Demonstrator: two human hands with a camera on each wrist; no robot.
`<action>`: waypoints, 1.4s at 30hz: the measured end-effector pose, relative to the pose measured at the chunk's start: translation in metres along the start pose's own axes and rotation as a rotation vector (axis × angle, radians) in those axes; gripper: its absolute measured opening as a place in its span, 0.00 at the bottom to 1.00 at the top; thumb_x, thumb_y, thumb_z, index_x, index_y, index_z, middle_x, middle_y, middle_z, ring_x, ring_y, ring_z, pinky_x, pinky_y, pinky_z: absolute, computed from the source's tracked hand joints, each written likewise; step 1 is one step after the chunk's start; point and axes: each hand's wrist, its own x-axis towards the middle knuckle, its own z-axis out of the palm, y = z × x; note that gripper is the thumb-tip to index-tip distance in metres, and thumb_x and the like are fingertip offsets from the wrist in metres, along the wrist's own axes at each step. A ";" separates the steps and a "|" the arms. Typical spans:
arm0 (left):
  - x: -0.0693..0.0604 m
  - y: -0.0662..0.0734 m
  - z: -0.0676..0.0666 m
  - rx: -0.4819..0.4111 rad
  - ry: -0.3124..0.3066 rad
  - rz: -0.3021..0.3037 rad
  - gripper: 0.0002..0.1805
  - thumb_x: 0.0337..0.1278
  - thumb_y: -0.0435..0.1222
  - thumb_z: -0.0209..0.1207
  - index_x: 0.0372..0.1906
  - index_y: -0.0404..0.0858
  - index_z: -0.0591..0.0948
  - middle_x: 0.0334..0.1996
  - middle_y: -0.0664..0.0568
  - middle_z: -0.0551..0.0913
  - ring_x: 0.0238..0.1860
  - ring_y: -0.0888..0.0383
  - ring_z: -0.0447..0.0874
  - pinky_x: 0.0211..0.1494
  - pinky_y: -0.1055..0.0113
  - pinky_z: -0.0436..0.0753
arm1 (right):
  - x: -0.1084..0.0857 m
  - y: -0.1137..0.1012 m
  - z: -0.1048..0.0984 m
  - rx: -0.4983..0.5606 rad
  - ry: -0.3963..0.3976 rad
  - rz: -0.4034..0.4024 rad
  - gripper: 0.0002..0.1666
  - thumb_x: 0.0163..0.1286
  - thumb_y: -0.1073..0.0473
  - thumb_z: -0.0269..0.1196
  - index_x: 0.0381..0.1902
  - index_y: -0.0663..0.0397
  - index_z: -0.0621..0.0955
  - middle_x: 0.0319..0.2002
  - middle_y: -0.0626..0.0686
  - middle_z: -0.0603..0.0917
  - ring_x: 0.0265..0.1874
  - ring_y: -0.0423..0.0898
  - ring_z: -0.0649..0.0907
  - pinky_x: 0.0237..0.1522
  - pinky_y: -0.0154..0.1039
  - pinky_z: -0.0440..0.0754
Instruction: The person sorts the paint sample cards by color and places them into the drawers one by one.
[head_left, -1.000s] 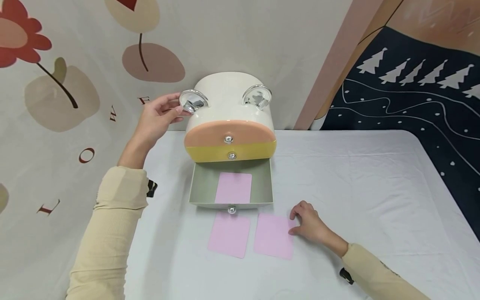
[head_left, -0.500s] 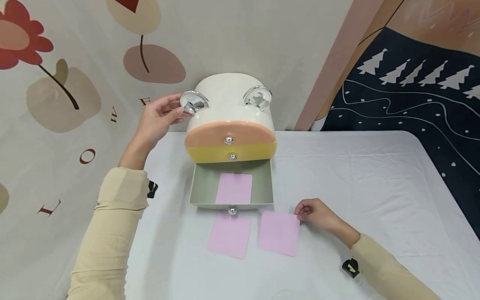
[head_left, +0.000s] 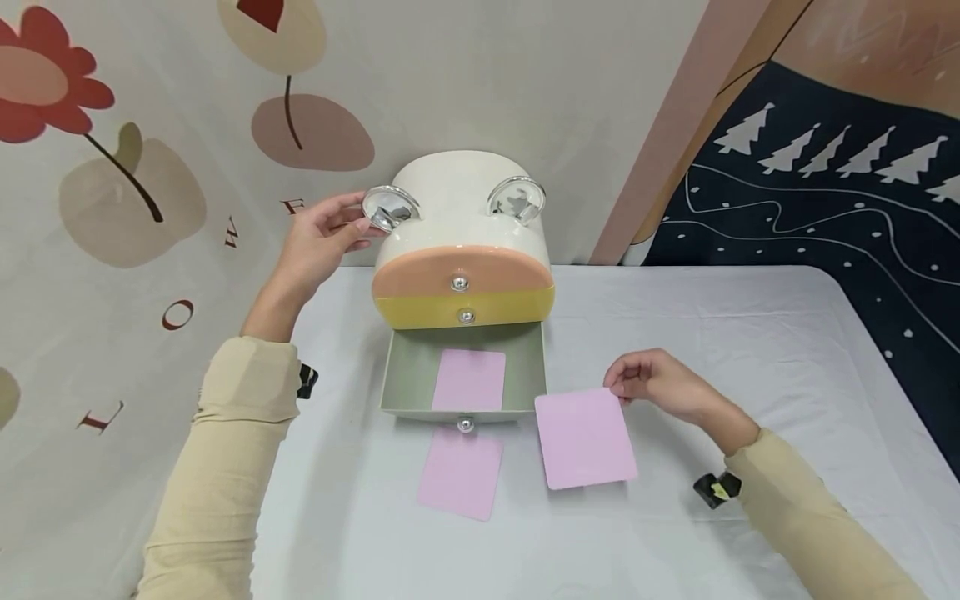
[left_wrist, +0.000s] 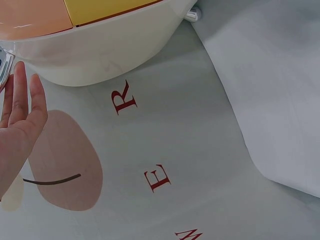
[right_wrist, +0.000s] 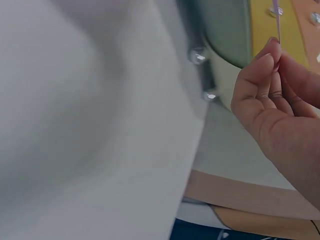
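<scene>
A small drawer box (head_left: 465,200) with a white top and frog-like silver round discs stands at the back. Its green bottom drawer (head_left: 405,367) is pulled out, and a pink card (head_left: 469,380) lies inside. My left hand (head_left: 318,242) holds the rim of the left silver disc (head_left: 392,208), thumb in front; the left wrist view shows several of its fingers (left_wrist: 20,95) extended beside the disc. Between thumb and fingertips, my right hand (head_left: 660,383) pinches the top right corner of another pink card (head_left: 585,440), tilted and raised off the table, right of the drawer.
A third pink card (head_left: 461,475) lies on the white-covered table (head_left: 750,367), just in front of the drawer knob (head_left: 465,424). Orange and yellow drawers (head_left: 420,312) above are closed. A printed curtain (head_left: 187,100) hangs behind and to the left, a dark cloth (head_left: 840,200) at the right.
My right hand has taken the right-hand pink card by its edge and lifted it off the table, moving up and to the right. The left hand stays on the disc.
</scene>
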 end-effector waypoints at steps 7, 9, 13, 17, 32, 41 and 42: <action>0.000 0.000 0.001 -0.022 0.002 0.005 0.23 0.62 0.32 0.52 0.62 0.37 0.68 0.50 0.44 0.76 0.40 0.64 0.82 0.47 0.71 0.80 | 0.023 -0.035 -0.009 0.046 0.082 0.000 0.07 0.63 0.74 0.55 0.39 0.74 0.76 0.33 0.57 0.78 0.30 0.45 0.78 0.37 0.37 0.82; 0.000 -0.001 0.001 -0.019 0.003 0.008 0.23 0.62 0.32 0.52 0.62 0.37 0.69 0.50 0.44 0.76 0.40 0.63 0.82 0.47 0.70 0.80 | 0.032 -0.041 -0.006 0.062 0.111 0.007 0.08 0.63 0.73 0.55 0.40 0.74 0.75 0.33 0.57 0.78 0.30 0.45 0.79 0.37 0.37 0.82; 0.000 -0.001 0.001 -0.012 0.000 0.015 0.23 0.62 0.32 0.52 0.62 0.37 0.69 0.50 0.44 0.76 0.40 0.64 0.82 0.47 0.70 0.80 | 0.054 -0.049 0.005 0.089 0.157 0.033 0.09 0.64 0.72 0.55 0.41 0.74 0.75 0.34 0.57 0.79 0.30 0.44 0.79 0.37 0.36 0.82; 0.000 -0.001 0.001 -0.013 -0.006 0.014 0.23 0.63 0.32 0.52 0.63 0.37 0.68 0.51 0.43 0.75 0.42 0.61 0.82 0.49 0.68 0.80 | 0.074 -0.052 0.018 0.100 0.206 0.065 0.08 0.65 0.72 0.55 0.41 0.73 0.76 0.33 0.57 0.79 0.28 0.42 0.78 0.34 0.32 0.81; 0.000 -0.001 0.002 -0.041 -0.003 0.019 0.22 0.62 0.31 0.52 0.62 0.36 0.69 0.49 0.45 0.76 0.39 0.65 0.82 0.45 0.73 0.80 | 0.094 -0.052 0.053 0.061 0.246 0.022 0.07 0.64 0.73 0.55 0.38 0.74 0.78 0.33 0.61 0.80 0.25 0.42 0.77 0.31 0.33 0.81; 0.000 -0.002 0.001 -0.010 0.003 0.017 0.23 0.62 0.33 0.53 0.63 0.37 0.68 0.51 0.44 0.75 0.40 0.64 0.81 0.48 0.70 0.80 | 0.088 -0.054 0.047 0.070 0.223 -0.005 0.12 0.63 0.69 0.59 0.43 0.74 0.76 0.37 0.62 0.81 0.30 0.46 0.80 0.36 0.37 0.82; 0.000 -0.002 0.001 -0.006 0.003 0.017 0.23 0.62 0.33 0.53 0.63 0.38 0.68 0.51 0.44 0.75 0.41 0.64 0.80 0.48 0.69 0.80 | 0.086 -0.054 0.047 0.068 0.217 -0.008 0.12 0.63 0.69 0.59 0.43 0.74 0.76 0.37 0.62 0.81 0.30 0.46 0.80 0.36 0.38 0.83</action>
